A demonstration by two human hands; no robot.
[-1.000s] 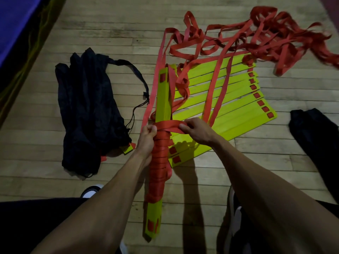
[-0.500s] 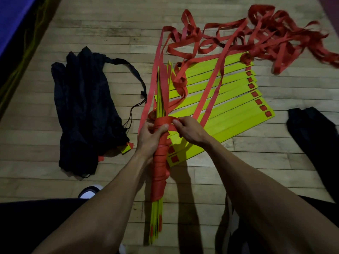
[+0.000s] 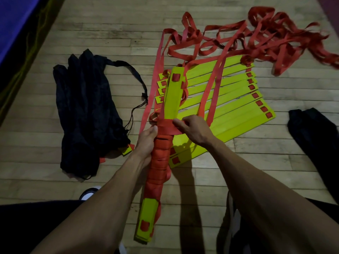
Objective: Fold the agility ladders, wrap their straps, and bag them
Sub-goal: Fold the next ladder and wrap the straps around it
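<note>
— Ladder bundle (image 3: pixel 169 99): where is it, and what does it look like?

— Held over the wood floor (image 3: pixel 110 30), long axis running away from the person. It's a stack of flat, stiff yellow-green rungs with square red-filled slots near both ends. Its middle is bound in overlapping turns of flat red strap (image 3: pixel 161 154), woven-looking and matte.

— And the hands?

— Left hand (image 3: pixel 146 142) has its fingers curled round the wrapped part, thumb up against the top turn. Right hand (image 3: pixel 192 131) pinches the strap at the topmost turn, thumb and fingers closed on the webbing where it crosses the bundle.

— What's under it?

— A second ladder (image 3: pixel 229 107), its rungs fanned out flat on the floor like slats, same glossy yellow plastic, red squares lined up down the right edge. Loose strap runs from the bundle up over the fan into a tangled red heap (image 3: pixel 275 33) at the far right, all loops and twists.

— Bags?

— A crumpled black bag (image 3: pixel 86 110) lies to the left, thin fabric, cord trailing, with a yellow rung end poking out at its lower edge. Another dark cloth (image 3: pixel 315 136) lies on the right.
</note>
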